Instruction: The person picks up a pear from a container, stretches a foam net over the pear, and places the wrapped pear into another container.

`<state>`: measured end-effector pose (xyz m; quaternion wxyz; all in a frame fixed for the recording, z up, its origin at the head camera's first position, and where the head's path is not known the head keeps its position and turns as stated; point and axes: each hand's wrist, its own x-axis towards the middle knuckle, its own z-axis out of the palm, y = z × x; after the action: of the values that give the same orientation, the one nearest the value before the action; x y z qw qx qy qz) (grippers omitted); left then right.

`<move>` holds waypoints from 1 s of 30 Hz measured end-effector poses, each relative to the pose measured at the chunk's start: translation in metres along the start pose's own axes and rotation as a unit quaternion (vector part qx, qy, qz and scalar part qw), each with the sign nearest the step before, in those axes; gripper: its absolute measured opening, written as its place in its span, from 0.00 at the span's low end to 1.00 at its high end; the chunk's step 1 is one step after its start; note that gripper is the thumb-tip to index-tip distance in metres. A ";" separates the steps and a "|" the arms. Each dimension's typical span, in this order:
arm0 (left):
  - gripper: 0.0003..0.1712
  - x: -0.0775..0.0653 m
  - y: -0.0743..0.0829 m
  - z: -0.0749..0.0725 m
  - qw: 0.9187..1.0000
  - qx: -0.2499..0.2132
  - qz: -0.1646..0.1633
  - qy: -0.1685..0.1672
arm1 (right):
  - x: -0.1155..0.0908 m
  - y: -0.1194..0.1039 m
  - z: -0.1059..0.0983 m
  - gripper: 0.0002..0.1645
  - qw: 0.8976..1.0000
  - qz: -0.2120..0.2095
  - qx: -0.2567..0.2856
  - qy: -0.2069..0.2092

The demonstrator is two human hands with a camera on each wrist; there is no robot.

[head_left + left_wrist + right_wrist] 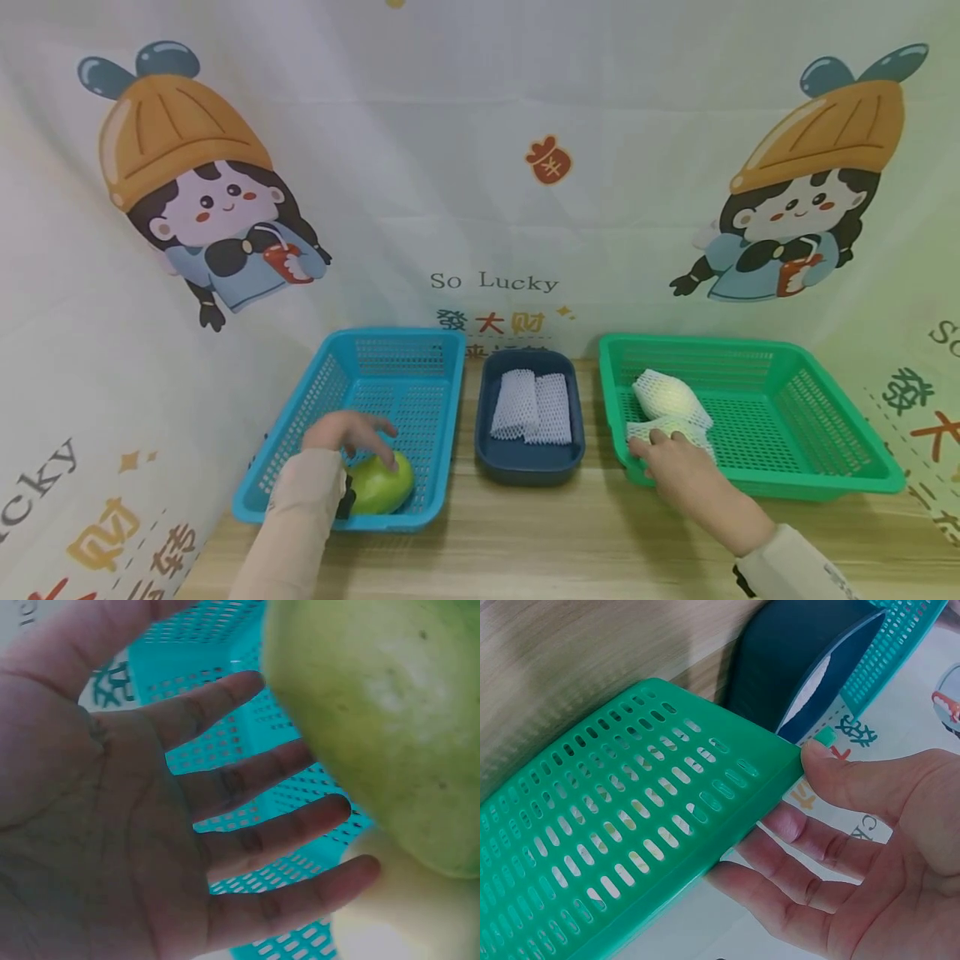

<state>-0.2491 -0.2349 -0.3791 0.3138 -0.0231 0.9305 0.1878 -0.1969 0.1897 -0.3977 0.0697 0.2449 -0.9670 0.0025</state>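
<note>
My left hand (352, 433) is over the blue basket (441, 408), its fingers spread beside a smooth green fruit (386, 486). In the left wrist view the fingertips come right up to the green fruit (382, 712) and a paler fruit (405, 915) below it. My right hand (678, 467) is at the near left corner of the green basket (795, 417). In the right wrist view its thumb lies against the rim (780, 769) and the fingers hook over to the inner side, fingertips hidden. Next to these fingers lies a pale fruit in white foam netting (670, 398), with another netted one (708, 437) partly covered by the hand.
Between the baskets stands a dark blue tray (531, 475) with two white foam net sleeves (550, 408) in it. All stand on a wooden table (540, 542). A printed cloth (480, 208) hangs close behind them and along the sides.
</note>
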 end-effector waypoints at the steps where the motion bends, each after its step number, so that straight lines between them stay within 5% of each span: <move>1: 0.43 0.002 0.000 0.001 1.000 0.001 -0.007 -0.003 | 0.000 0.000 0.000 0.15 1.000 0.001 0.002 0.000; 8: 0.45 0.009 0.002 0.006 0.999 0.013 -0.043 -0.011 | 0.000 0.001 0.001 0.15 1.000 0.004 0.006 -0.007; 19: 0.43 0.025 0.007 0.006 0.993 0.089 -0.041 -0.059 | -0.001 0.002 0.002 0.15 1.000 -0.002 -0.002 0.002; 30: 0.45 0.025 0.006 0.007 0.996 0.077 -0.051 -0.016 | 0.001 0.002 0.002 0.16 1.000 0.004 -0.002 -0.012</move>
<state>-0.2662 -0.2253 -0.3974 0.3385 -0.0431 0.9347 0.0993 -0.1985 0.1908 -0.3998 0.0589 0.2405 -0.9689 -0.0016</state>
